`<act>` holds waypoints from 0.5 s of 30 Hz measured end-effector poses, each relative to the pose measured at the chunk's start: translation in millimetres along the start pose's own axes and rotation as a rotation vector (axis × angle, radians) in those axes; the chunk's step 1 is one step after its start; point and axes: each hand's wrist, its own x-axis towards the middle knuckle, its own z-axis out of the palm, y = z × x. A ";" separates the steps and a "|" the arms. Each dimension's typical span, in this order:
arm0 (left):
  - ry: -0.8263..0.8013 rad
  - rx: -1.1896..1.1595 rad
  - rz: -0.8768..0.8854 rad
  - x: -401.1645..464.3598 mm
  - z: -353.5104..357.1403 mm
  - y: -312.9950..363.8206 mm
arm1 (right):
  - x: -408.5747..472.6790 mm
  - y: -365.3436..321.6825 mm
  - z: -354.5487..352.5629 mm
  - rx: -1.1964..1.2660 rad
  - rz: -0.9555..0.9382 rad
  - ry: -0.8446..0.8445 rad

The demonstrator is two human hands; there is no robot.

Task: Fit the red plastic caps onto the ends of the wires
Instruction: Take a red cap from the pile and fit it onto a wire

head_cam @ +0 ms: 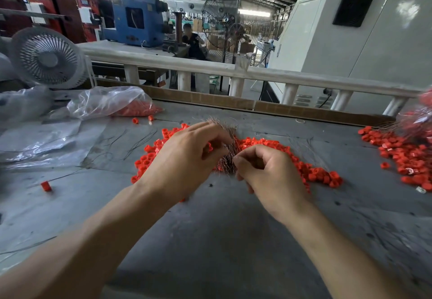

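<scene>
A bundle of thin coppery wires point(226, 132) stands up between my two hands over the middle of the grey table point(210, 233). My left hand point(187, 158) grips the bundle with curled fingers. My right hand point(268, 177) pinches at the wires' lower part with thumb and fingertips; whether a cap sits in that pinch is hidden. A loose heap of red plastic caps point(313, 170) spreads on the table under and around both hands.
A second heap of red caps point(402, 156) with wires lies at the right edge. A clear plastic bag of caps point(121, 104) and plastic sheeting lie at the left, near a white fan point(46, 57). A stray cap point(46, 186) and loose wires lie left. A white rail point(257, 74) borders the far side.
</scene>
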 end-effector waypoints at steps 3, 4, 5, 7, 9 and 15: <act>-0.035 0.057 0.027 0.6 0.0 -2.6 | -1.0 -0.5 0.2 -0.013 -0.013 0.005; -0.034 0.071 0.021 1.2 0.0 -4.3 | -1.0 -0.8 -0.1 -0.016 -0.015 0.011; -0.031 0.078 0.015 1.6 -0.3 -6.4 | -1.0 -1.0 -0.6 -0.023 -0.017 0.017; -0.038 0.086 0.011 2.1 -0.2 -10.0 | -0.6 -1.5 -1.6 -0.044 -0.019 0.027; -0.044 0.094 -0.002 1.5 1.3 -12.1 | -0.6 -2.0 -2.1 -0.057 -0.020 0.032; 0.083 -0.206 -0.373 2.7 7.5 -21.2 | 0.2 -1.4 -3.8 -0.033 0.006 0.162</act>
